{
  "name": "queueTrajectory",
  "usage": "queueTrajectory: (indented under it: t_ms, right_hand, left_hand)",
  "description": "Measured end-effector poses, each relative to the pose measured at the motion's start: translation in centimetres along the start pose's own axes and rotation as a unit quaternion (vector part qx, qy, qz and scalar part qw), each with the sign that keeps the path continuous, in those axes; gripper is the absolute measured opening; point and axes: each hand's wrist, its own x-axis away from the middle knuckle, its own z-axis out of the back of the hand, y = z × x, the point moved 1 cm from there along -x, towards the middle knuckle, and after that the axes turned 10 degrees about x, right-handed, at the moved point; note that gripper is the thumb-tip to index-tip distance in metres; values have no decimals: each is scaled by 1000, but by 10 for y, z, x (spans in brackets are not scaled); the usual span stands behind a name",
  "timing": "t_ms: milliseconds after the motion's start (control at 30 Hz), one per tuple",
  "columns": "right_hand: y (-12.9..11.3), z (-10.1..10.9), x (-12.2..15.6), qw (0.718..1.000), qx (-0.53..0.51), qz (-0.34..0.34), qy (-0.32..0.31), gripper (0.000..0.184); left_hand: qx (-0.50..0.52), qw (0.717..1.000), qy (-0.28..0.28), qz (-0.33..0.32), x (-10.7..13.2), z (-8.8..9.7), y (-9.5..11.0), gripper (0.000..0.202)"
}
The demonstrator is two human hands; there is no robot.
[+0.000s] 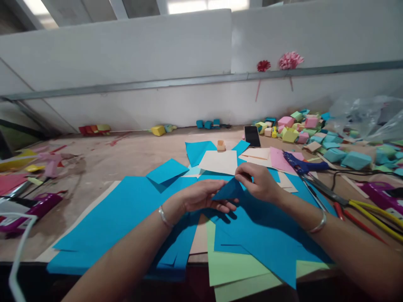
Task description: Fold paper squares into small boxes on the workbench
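A small folded piece of blue paper (229, 189) is held up between my two hands over the middle of the table. My left hand (209, 195) cradles it from the left and below, palm turned up, fingers curled under it. At its upper corner my right hand (256, 178) pinches the paper between thumb and fingers. Beneath them spread large blue sheets (135, 218), with green sheets (233, 268) showing under these at the front edge. A cream sheet (219, 161) and a loose blue square (168, 171) lie just beyond my hands.
On the right are scissors (340, 199) with yellow handles, a blue glue gun (304, 164) and a purple device (382, 195). A phone (252, 136) lies near a heap of coloured paper boxes (333, 142). Another purple device (37, 212) sits at left. A white wall (126, 54) stands behind.
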Motion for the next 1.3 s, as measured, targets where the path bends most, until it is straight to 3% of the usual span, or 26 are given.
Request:
queueTrajectory:
  t_ms: [100,333,533,700,800,900,1067,1300]
  right_hand:
    - [-3,-2,1,1000,3,5,1,13]
    - [0,-6,0,1000,3,14,9,15]
    - [5,-10,3,999,-17,-4,30,16]
    - [6,-10,5,994,-16,100,30,20]
    - [5,-9,3,984,-12,177,23,25]
    - [3,-7,1,974,25,216,65,29]
    - [1,-5,2,969,88,191,133,30]
    - [9,-7,1,970,95,180,136,19]
  left_hand:
    - [13,1000,-7,-9,3,2,0,50]
    - [84,995,35,-28,-1,11,-2,31]
    - [125,989,45,-58,-1,11,2,28]
    - [150,983,62,-91,-6,15,2,29]
    - [135,976,125,-119,-9,15,2,32]
    - [110,966,172,-158,-11,13,1,34]
    - [93,961,179,-188,-9,7,3,46]
    - [127,953,180,-209,-6,6,5,55]
